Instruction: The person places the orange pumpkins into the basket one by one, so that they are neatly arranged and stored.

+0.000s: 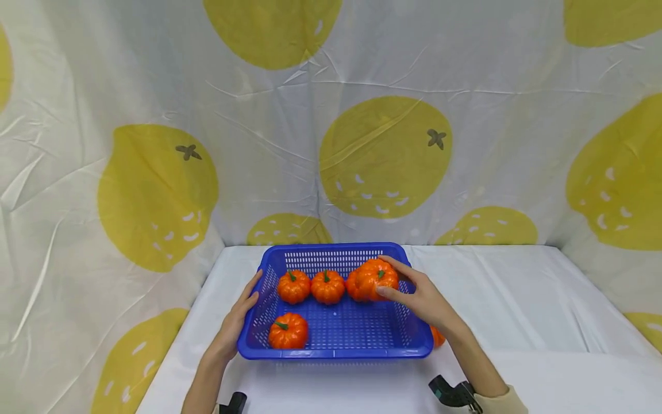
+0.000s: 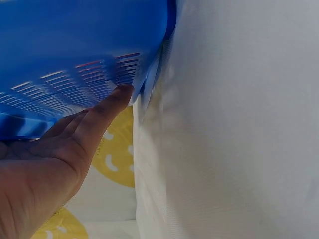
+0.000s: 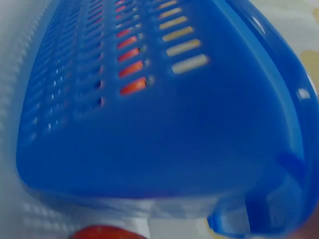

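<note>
A blue plastic basket (image 1: pixel 331 353) with slotted walls stands on the white-covered table. My right hand (image 1: pixel 426 296) reaches over its right side and pinches a small orange pumpkin (image 1: pixel 380 277) between thumb and fingers. Behind that one, another pumpkin (image 1: pixel 353 286) is partly hidden. Two more, a middle pumpkin (image 1: pixel 327 287) and a left pumpkin (image 1: pixel 293 287), sit along the back, and a front pumpkin (image 1: pixel 288 332) lies in the near left corner. My left hand (image 1: pixel 235 322) rests against the basket's left side, its fairly straight fingers (image 2: pixel 107 107) touching the outer wall.
Outside the basket's right front corner lies another orange pumpkin (image 1: pixel 438 337), mostly hidden by the basket and right arm. A white curtain (image 1: pixel 269 144) printed with yellow lemons hangs behind and at both sides of the table (image 1: pixel 517 310).
</note>
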### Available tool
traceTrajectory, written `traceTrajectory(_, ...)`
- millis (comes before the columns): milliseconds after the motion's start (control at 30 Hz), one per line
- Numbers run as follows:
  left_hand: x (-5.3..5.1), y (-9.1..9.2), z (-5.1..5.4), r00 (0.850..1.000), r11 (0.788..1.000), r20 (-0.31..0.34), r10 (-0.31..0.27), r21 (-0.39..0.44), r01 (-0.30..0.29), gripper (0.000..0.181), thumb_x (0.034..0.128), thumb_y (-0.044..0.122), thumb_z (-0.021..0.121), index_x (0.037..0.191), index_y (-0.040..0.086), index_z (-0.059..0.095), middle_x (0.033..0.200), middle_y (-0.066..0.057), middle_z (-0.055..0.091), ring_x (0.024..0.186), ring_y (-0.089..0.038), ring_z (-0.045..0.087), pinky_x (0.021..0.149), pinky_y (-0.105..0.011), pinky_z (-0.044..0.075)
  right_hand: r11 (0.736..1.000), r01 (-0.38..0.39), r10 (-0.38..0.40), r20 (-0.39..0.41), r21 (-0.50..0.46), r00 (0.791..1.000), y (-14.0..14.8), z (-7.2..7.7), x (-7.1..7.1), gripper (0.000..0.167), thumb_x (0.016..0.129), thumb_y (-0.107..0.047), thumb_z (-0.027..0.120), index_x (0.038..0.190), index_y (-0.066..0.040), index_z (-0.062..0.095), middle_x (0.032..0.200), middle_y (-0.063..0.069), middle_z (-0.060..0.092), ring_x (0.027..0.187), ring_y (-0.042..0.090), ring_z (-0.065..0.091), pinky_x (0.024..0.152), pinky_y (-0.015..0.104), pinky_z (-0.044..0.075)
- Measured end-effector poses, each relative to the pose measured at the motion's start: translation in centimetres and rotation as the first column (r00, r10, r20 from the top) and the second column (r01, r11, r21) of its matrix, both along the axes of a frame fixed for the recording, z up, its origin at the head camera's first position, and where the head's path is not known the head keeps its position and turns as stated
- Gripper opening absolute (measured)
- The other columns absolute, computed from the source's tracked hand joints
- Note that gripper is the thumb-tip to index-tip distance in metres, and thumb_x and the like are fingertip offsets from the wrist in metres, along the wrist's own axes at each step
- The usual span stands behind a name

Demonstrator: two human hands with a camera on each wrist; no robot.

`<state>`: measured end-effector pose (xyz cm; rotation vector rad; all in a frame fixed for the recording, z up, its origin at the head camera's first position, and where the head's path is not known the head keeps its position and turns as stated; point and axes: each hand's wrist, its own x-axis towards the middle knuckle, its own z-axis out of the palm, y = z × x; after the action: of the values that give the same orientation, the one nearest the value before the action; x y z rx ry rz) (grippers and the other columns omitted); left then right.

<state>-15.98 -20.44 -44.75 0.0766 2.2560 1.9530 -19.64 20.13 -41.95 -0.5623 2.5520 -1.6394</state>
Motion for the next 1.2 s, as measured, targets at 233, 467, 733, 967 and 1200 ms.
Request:
traceTrajectory(233, 0.0, 0.1, 0.0, 1.0, 1.0, -0.005, 0.008, -0.024, -0.008, 0.055, 0.1119, 0.041, 0.029, 0.166, 0.038, 0.018, 0.177, -0.007, 0.002, 0.161, -0.046, 0.001, 0.123, -0.072, 0.001, 0.999, -0.039, 0.039, 0.04, -0.01, 0.998, -2.4, -0.3, 0.4, 0.067, 0.095, -0.039, 0.074, 0.156, -0.027, 0.048, 0.149, 0.012, 0.058, 0.137, 0.036, 0.053, 0.113, 0.066, 0.043)
traceTrajectory(467, 0.0, 0.1, 0.2, 1.0, 1.0, -0.007, 0.01, -0.022, -0.01, 0.055, 0.1119, 0.04, 0.029, 0.166, 0.037, 0.018, 0.177, -0.008, 0.003, 0.161, -0.045, 0.001, 0.124, -0.072, 0.0, 0.991, -0.132, 0.132, 0.055, 0.002, 0.99, -4.6, -0.5, 0.7, 0.068, 0.094, -0.039, 0.076, 0.154, -0.024, 0.05, 0.157, 0.011, 0.051, 0.14, 0.036, 0.051, 0.114, 0.062, 0.044)
traceTrajectory(733, -0.1, 0.1, 0.1, 1.0, 1.0, -0.013, 0.014, -0.019, -0.015, 0.055, 0.1119, 0.04, 0.029, 0.166, 0.036, 0.018, 0.177, -0.008, 0.004, 0.161, -0.044, 0.001, 0.124, -0.072, -0.001, 0.978, -0.206, 0.2, 0.11, 0.041, 0.974, -6.5, 0.0, 0.8, 0.071, 0.091, -0.036, 0.08, 0.152, -0.013, 0.053, 0.151, 0.016, 0.056, 0.133, 0.034, 0.057, 0.114, 0.059, 0.045)
traceTrajectory(967, -0.1, 0.1, -0.1, 1.0, 1.0, -0.01, 0.019, -0.021, -0.019, 0.055, 0.1118, 0.04, 0.03, 0.165, 0.038, 0.019, 0.177, -0.007, 0.004, 0.161, -0.045, 0.003, 0.124, -0.071, 0.001, 0.98, -0.201, 0.196, 0.165, 0.015, 0.967, -7.9, 0.0, 0.6, 0.071, 0.087, -0.026, 0.085, 0.149, -0.008, 0.055, 0.139, 0.019, 0.063, 0.12, 0.029, 0.063, 0.107, 0.052, 0.053)
traceTrajectory(1200, 0.1, 0.0, 0.1, 1.0, 1.0, -0.011, 0.012, -0.025, -0.013, 0.055, 0.112, 0.041, 0.029, 0.166, 0.038, 0.018, 0.177, -0.007, 0.004, 0.161, -0.045, 0.002, 0.124, -0.071, 0.001, 0.986, -0.144, 0.125, 0.2, 0.085, 0.972, -8.9, -0.2, 0.9, 0.072, 0.083, -0.022, 0.088, 0.146, -0.005, 0.058, 0.142, 0.019, 0.061, 0.128, 0.034, 0.06, 0.112, 0.057, 0.048)
